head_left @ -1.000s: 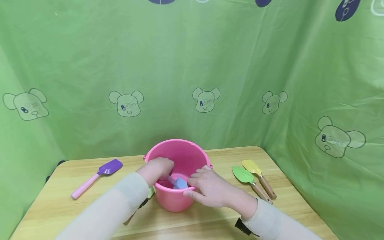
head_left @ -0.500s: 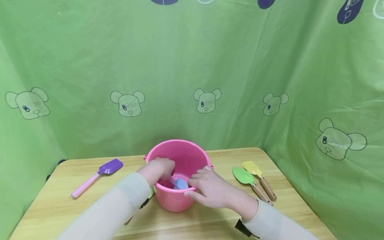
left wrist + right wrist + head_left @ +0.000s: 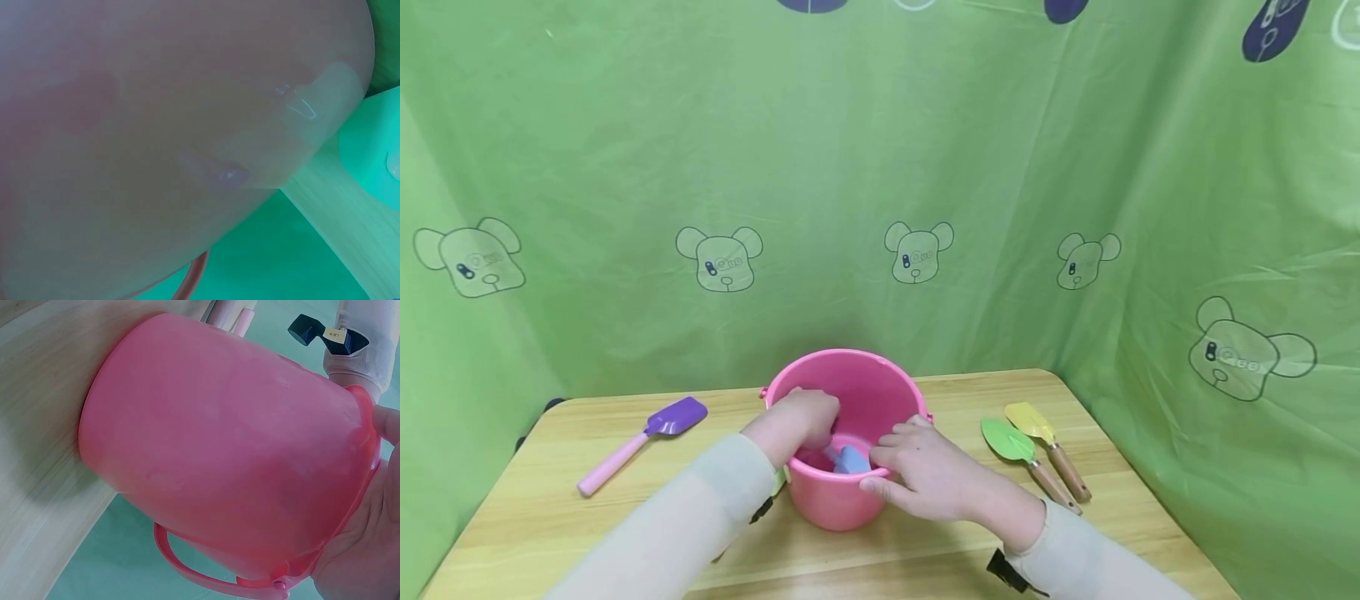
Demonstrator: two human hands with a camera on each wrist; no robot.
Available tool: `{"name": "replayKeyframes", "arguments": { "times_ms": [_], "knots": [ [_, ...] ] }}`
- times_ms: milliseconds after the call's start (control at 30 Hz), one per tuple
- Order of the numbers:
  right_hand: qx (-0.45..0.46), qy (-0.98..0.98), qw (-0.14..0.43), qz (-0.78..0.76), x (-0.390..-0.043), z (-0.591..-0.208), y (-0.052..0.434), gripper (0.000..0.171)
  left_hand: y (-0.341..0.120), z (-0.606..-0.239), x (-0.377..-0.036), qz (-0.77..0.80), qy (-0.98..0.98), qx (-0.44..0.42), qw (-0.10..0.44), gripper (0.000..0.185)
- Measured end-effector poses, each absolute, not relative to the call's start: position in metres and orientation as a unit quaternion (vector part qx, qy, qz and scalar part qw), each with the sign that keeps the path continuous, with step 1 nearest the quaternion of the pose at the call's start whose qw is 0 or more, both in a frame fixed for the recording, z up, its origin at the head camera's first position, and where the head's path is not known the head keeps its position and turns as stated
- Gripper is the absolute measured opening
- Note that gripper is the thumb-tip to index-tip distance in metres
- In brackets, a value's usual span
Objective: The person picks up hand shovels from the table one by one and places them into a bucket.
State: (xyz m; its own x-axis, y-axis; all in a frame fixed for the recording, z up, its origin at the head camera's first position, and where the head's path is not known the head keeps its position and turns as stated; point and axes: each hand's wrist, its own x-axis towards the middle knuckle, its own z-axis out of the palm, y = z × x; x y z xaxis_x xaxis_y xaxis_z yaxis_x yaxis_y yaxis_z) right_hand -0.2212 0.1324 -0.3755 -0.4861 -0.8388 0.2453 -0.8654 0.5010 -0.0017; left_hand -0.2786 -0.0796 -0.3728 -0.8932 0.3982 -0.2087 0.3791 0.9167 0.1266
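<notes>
A pink bucket [image 3: 837, 503] stands upright on the table, its mouth facing me. My left hand [image 3: 805, 417] reaches inside over the left rim and holds the upper end of a small light-blue toy shovel [image 3: 853, 460]; its fingertips are hidden. The blue blade points down toward the bucket's front wall. My right hand [image 3: 925, 471] grips the front right rim, thumb outside and fingers inside. In the right wrist view the bucket's side [image 3: 219, 444] and its hanging handle [image 3: 194, 573] show beside the right palm. A close, blurred surface fills most of the left wrist view.
On the wooden table [image 3: 925, 550], a purple shovel [image 3: 677, 417] with a pink handle lies at left. Green [image 3: 1009, 439] and yellow trowels [image 3: 1030, 419] with wooden handles lie at right. Another green piece [image 3: 778, 481] shows partly behind the left wrist. Green curtains [image 3: 850, 150] enclose the table.
My left hand has shifted very slightly inside the bucket, and the head view has moved a little. My right hand keeps its hold on the rim; the bucket stays put.
</notes>
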Motion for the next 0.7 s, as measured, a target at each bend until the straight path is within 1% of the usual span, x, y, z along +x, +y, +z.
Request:
{"name": "replayKeyframes", "arguments": {
  "times_ms": [167, 467, 600, 700],
  "knots": [
    [0.492, -0.862, 0.102, 0.061, -0.2206, -0.3748, 0.1325, 0.04, -0.0804, -0.3747, -0.2795, 0.065, 0.971, 0.212, 0.084, 0.019],
    [0.495, -0.86, 0.102, 0.072, -0.2198, -0.3743, 0.1324, 0.039, -0.0823, -0.3775, -0.2826, 0.111, 0.965, 0.236, 0.034, 0.024],
    [0.493, -0.862, 0.099, 0.071, -0.2193, -0.3738, 0.1324, 0.039, -0.0834, -0.3792, -0.2847, 0.114, 0.962, 0.25, 0.008, 0.022],
    [0.492, -0.862, 0.1, 0.069, -0.2193, -0.3732, 0.1326, 0.039, -0.0838, -0.3787, -0.2855, 0.121, 0.958, 0.26, -0.016, 0.017]
  ]
}}
